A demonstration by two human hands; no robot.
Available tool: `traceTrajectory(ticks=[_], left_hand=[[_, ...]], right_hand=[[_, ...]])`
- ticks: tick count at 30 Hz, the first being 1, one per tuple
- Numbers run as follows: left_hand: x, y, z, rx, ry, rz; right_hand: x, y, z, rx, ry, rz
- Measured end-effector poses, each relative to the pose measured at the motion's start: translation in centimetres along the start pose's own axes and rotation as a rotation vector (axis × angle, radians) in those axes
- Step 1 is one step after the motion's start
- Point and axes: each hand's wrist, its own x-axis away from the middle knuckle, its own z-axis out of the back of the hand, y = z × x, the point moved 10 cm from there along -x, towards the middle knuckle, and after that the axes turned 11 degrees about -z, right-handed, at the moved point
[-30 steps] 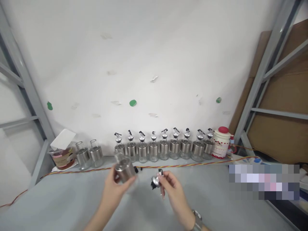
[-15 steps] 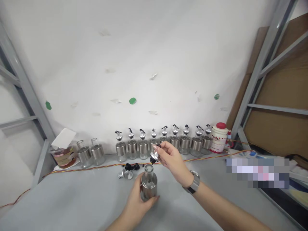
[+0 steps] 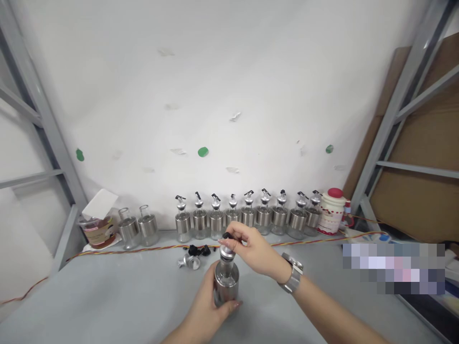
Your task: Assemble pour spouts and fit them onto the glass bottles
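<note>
My left hand (image 3: pixel 208 301) is wrapped round a glass oil bottle (image 3: pixel 227 283) with a steel band, held upright over the grey table. On its neck sits a silver pourer stopper (image 3: pixel 227 252) with a black top. The fingers of my right hand (image 3: pixel 251 251) pinch the stopper from above and hide part of it. Just left of the bottle lie a loose silver pourer top (image 3: pixel 189 262) and small black stopper parts (image 3: pixel 199 250).
Several bottles with pourers (image 3: pixel 216 222) line the wall. Two bottles without tops (image 3: pixel 148 227) stand left of them, beside a plastic tub (image 3: pixel 97 233). A cream jar with a red lid (image 3: pixel 330 215) ends the row. A twisted wire (image 3: pixel 158 247) crosses the table (image 3: pixel 125 296).
My right hand has lowered the pourer stopper from beside the bottle's mouth onto its neck. The left hand keeps its grip on the bottle. The view has shifted slightly.
</note>
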Motion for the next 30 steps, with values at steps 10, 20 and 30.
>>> traceTrajectory(ticks=[10,20,30], left_hand=[[-0.1,-0.3,-0.1,-0.089,-0.005,-0.024],[-1.3,6.2,3.9,-0.608,0.014,-0.218],[-3.6,10.8,0.1,-1.152,-0.215,-0.585]], right_hand=[[0.0,0.4,-1.6,-0.057,-0.094,-0.009],[3.6,2.7,2.6,-0.051,0.142,-0.049],[4.7,1.1,-2.5,0.734,0.162,0.196]])
